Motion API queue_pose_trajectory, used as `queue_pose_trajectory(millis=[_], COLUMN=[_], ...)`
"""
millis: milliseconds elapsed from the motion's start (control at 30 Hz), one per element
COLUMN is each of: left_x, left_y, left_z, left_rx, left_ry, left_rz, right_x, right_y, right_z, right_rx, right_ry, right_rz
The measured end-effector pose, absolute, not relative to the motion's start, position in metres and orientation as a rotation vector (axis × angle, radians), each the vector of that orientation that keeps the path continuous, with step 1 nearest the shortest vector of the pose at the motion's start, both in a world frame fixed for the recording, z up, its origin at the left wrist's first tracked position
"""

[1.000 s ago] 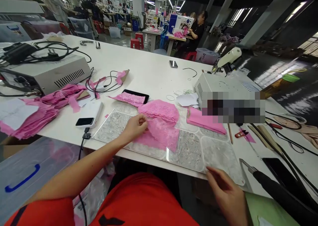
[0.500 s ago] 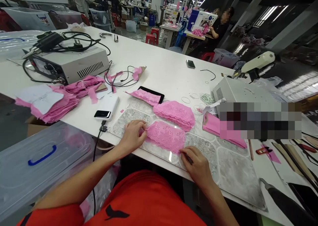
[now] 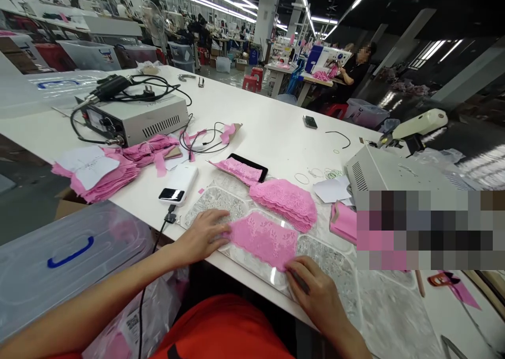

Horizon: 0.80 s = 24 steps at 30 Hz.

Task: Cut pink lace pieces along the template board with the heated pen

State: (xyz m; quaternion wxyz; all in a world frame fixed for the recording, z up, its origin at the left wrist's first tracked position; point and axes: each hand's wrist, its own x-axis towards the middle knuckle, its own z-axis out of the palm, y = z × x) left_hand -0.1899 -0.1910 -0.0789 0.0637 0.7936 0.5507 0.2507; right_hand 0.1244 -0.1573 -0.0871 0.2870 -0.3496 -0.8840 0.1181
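Since 0.5 s ago your view has tilted up and swung a little; both hands sit at about the same spots on the lace, and the left hand has flattened out from its earlier pinch.

Left hand (image 3: 203, 236): fingers lie flat and apart, pressing the left end of the pink lace piece (image 3: 263, 239) onto the clear template sheet (image 3: 335, 275). No closed grip there.

Right hand (image 3: 315, 296): fingertips press the lower right corner of the same lace piece. Fingers are curled close together; you cannot tell whether they pinch the edge or only hold it down.

Lace piece position: flat on the template sheet, near the front edge of the white surface (image 3: 256, 122), directly between your two hands.

Adjacent items:
- Stack of pink lace (image 3: 284, 202), just beyond the piece, on the sheet's far side.
- Black tablet (image 3: 252, 165) w/ a lace strip lying across it, behind the stack to the left.
- White power bank (image 3: 178, 185), left of the sheet, cable hanging over the surface edge.
- Pile of pink cut pieces (image 3: 98, 177) w/ a white paper on top, far left.
- Grey control box (image 3: 136, 121) w/ black cables on top, behind that pile.
- Second grey box (image 3: 389, 172), right side, partly blurred out.
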Motion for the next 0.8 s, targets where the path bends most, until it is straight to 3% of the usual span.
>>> queue_pose_trajectory(millis=[200,400,600,800], left_x=[-0.199,-0.235,-0.282,-0.313], left_y=[-0.169,-0.077,0.006,-0.012], left_z=[-0.053,-0.002,0.021,-0.025], left_rx=[2.318,2.161,2.163,2.188], left_ry=[1.432,1.531,1.749,1.786], left_rz=[0.722,0.733,0.988,0.815], right_x=[0.120,0.087,0.020,-0.016], right_y=[-0.135,-0.047,0.051,0.049], right_z=[-0.055,0.005,0.028,-0.023], right_rx=[-0.942,-1.137,-1.000,-0.845], right_ry=[-2.350,-2.210,-2.151,-2.403], right_rz=[0.759,0.972,0.463,0.390])
